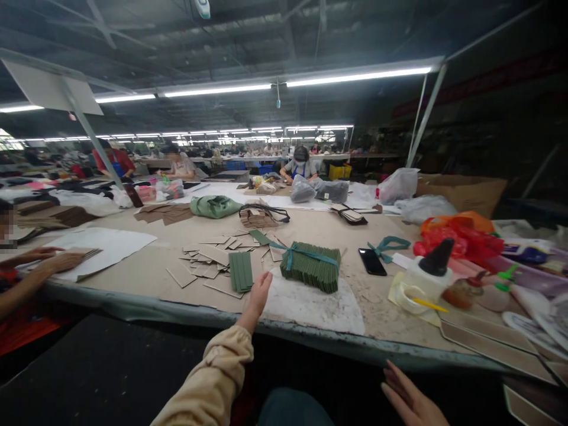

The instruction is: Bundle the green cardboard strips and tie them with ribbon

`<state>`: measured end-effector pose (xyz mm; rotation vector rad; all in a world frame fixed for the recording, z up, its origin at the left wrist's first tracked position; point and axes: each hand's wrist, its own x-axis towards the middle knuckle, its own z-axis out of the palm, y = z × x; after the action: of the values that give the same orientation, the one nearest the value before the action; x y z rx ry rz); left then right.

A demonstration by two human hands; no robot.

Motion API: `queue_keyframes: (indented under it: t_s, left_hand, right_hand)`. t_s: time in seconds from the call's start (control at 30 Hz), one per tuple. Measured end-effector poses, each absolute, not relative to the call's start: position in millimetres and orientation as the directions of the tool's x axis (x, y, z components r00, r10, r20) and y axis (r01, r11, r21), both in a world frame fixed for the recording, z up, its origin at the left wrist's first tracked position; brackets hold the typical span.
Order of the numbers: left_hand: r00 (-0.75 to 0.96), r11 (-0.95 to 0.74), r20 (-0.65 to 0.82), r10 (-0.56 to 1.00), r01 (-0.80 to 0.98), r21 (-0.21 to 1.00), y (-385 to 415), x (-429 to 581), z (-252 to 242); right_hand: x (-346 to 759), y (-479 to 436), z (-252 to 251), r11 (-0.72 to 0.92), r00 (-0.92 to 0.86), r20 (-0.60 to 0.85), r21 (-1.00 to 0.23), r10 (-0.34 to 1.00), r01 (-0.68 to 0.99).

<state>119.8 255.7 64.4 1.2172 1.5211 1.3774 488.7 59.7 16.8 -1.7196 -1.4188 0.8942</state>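
Note:
My left hand [258, 295] is at the table's near edge, fingers stretched out and seen edge-on. Just left of it lies a small fanned stack of green rectangular pieces [241, 272]; whether the fingertips touch it I cannot tell. Beyond my hand, a thick bundle of similar green pieces [309, 269] is tied with a teal strip [310, 251] and rests on a worn white sheet [293, 305]. Loose beige board pieces [213, 254] are scattered behind the small stack. My right hand [412, 396] hangs low in front of the table edge, fingers extended, holding nothing visible.
A black phone [371, 262] lies right of the bundle. Farther right are a white bottle with a black nozzle [428, 272], a yellow-handled tool [430, 305] and red plastic bags [461, 239]. At left, a co-worker's hands [62, 260] are over a white sheet [119, 251].

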Motion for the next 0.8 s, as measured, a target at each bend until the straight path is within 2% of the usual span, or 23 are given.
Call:
queue_keyframes:
  t_s: [0.17,0.33,0.47,0.57,0.63,0.7,0.8]
  left_hand:
    - [-0.386,-0.053,0.137,0.912,0.222,0.974,326.7,150.4,55.5]
    - [-0.442,-0.002,0.101,0.891,0.218,0.976,370.3,181.3,29.7]
    - [-0.446,-0.011,0.109,0.888,0.216,0.976,382.6,200.7,15.8]
    - [-0.405,-0.058,0.148,0.902,0.225,0.973,386.5,204.7,11.7]
    - [-0.364,-0.081,0.136,0.921,0.163,0.983,393.5,198.4,11.8]
    - [-0.352,-0.041,0.048,0.935,0.028,0.999,406.4,186.3,13.6]
    - [-0.328,0.046,-0.085,0.941,-0.126,0.991,431.4,168.4,17.0]
  right_hand:
    - [478.1,145.9,41.8,-0.163,0.201,-0.075,-0.869,0.977,0.467]
    - [462.2,224.7,50.2,-0.110,0.259,0.027,-0.859,0.966,0.501]
    - [450.8,279.2,46.8,-0.157,0.318,0.020,-0.839,0.948,0.521]
    - [441.3,309.7,38.2,-0.170,0.307,-0.004,-0.838,0.952,0.518]
    - [436.6,324.0,33.2,-0.160,0.278,-0.003,-0.824,0.961,0.544]
    - [434.5,335.8,33.0,-0.103,0.239,0.056,-0.790,0.969,0.604]
    - [433.0,355.5,46.4,0.110,0.143,0.319,-0.656,0.937,0.747]
